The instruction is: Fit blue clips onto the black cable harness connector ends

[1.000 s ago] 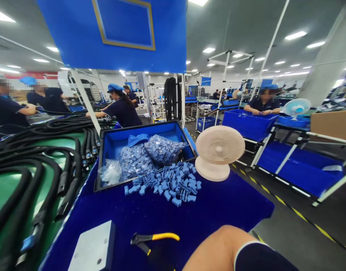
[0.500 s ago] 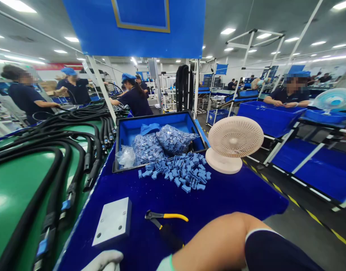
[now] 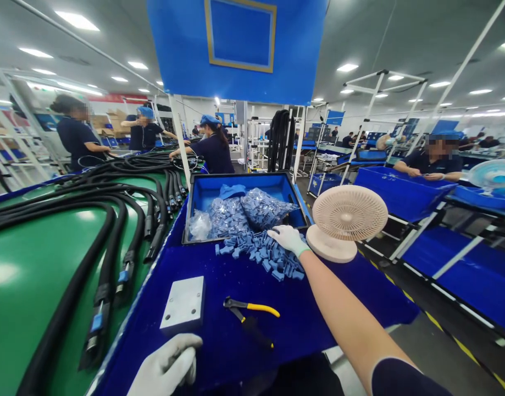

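white-gloved left hand: near edge of the blue felt-covered bench, fingers curled loosely, holding nothing; it came further into view in the last half second.
grey metal block: flat on bench, just beyond left hand, untouched.
yellow-handled black pliers: lying beside block, apart from both hands.
white-gloved right hand: arm now fully stretched out, was bent low a second ago; fingers spread and relaxed on the pile, no grip yet.
pile of small blue plastic clips: loose on bench at the tray's front edge, under right hand.
change read: reach has landed, looks like a clip pick-up starting.
blue open tray: behind pile, holds clear bags of clips.
beige desk fan: just right of right hand.
black cables: on green conveyor, left.
co-workers: far back.
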Motion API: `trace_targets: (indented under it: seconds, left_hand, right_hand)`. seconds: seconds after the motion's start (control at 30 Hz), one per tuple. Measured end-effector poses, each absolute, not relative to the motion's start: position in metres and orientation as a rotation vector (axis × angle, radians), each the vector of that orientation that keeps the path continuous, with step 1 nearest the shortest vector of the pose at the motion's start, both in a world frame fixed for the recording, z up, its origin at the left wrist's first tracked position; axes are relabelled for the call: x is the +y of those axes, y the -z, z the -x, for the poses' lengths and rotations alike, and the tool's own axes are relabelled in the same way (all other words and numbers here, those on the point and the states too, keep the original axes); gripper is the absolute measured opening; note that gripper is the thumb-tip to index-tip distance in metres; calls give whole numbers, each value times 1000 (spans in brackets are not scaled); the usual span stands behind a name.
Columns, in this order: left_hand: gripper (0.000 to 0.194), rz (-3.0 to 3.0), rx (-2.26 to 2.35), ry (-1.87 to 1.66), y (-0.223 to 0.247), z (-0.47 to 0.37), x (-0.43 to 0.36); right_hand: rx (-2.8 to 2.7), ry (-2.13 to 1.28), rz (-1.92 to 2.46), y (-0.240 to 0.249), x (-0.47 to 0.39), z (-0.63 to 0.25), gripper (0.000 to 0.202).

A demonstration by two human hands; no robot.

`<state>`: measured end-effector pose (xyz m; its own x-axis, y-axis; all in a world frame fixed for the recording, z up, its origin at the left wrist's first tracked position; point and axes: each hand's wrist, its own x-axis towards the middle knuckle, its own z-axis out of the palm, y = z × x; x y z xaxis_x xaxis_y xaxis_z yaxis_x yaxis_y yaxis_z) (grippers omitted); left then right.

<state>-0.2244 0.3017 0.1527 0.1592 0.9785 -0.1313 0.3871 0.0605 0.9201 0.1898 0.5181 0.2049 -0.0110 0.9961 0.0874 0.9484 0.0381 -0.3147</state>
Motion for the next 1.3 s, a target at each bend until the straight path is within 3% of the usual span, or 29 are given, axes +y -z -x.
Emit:
trace_targets:
  seconds: [0.3,0.47,0.63,0.9,1.3]
  left_hand:
    - [38,-1591,1404,-691,-149,223,298]
    - [33,-1569,1321,-732,-147,224,296]
    - [31,-1555,1271,-781,-156,224,292]
    - [31,-1532,1239,-796,-166,224,288]
    - [34,-1534,1285,-747,-148,229,294]
  right_hand:
    - [-2125,-205,1719,-169,496,-141,66]
    - [-2185,-180,1631,-180,488,-110,66]
    - [-2170,-140,1658,-199,537,-66,71]
    - [-2408,-244,1630,-180,538,-13,83]
    - [-2534,-137,1380,-188,512,18,68]
